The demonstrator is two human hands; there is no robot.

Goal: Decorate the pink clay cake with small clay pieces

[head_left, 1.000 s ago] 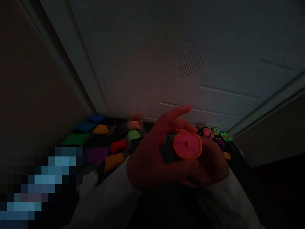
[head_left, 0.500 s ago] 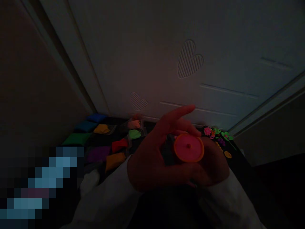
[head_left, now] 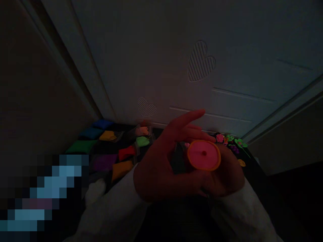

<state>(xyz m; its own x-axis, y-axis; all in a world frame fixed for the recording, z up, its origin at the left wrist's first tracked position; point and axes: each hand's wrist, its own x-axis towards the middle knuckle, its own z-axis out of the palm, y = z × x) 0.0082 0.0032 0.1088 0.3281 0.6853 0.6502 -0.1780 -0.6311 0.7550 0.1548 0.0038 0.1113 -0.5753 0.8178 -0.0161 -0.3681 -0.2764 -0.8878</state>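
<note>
A round pink clay piece (head_left: 196,160) with an orange rim and a small dark red dot at its centre is held up between my hands. From the left, my left hand (head_left: 161,164) grips it, thumb along the lower edge and fingers along the upper edge, its index finger pointing away. My right hand (head_left: 229,169) is closed around the piece's right side and underside; most of its fingers are hidden. The picture is very dark, so the piece's depth is hard to judge.
Packets of coloured clay, among them a green (head_left: 82,146), a red (head_left: 127,153) and an orange one (head_left: 122,169), lie at left on the black tabletop (head_left: 262,195). Small clay flowers (head_left: 239,143) and shapes lie at right. Behind stands a pale panel (head_left: 156,60) with heart reliefs.
The pink clay piece has shifted slightly to the right and tilted a little in my hands. My left fingers have slid right along its upper edge.
</note>
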